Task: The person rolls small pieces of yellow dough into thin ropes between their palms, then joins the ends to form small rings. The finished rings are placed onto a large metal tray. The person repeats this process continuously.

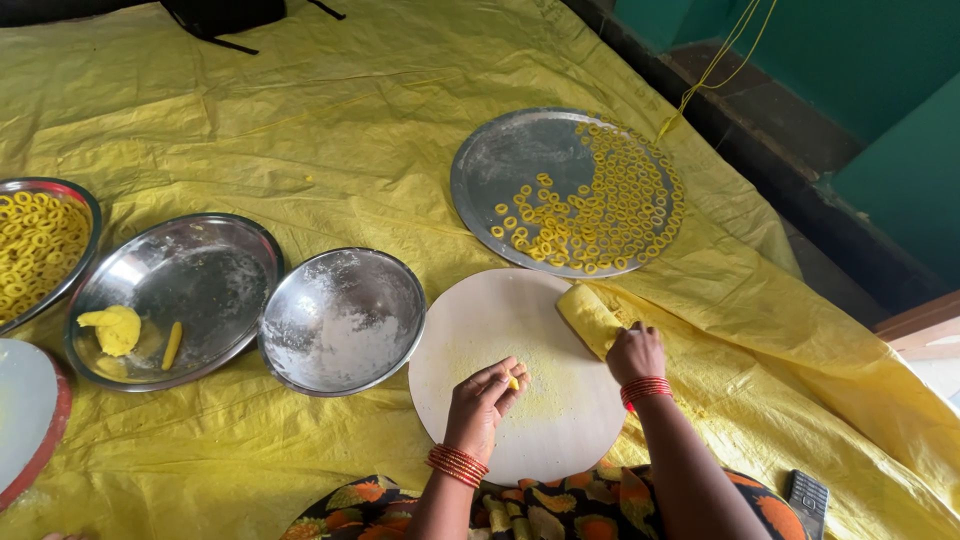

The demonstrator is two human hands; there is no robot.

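Note:
My left hand [484, 397] pinches a small yellow dough piece [513, 382] over the round white board [480, 325]. My right hand [636, 352] rests at the board's right edge, fingers curled on the end of a long yellow dough roll [588, 315] lying across the rim. Beyond the board sits a round steel tray [500, 160] holding several small yellow dough rings [610, 205].
A floury steel bowl [342, 320] stands left of the board. Farther left, a steel plate [185, 270] holds a dough lump [115, 328], and another plate [40, 240] holds rings. Yellow sheet [330, 110] covers the floor. A phone [806, 498] lies at lower right.

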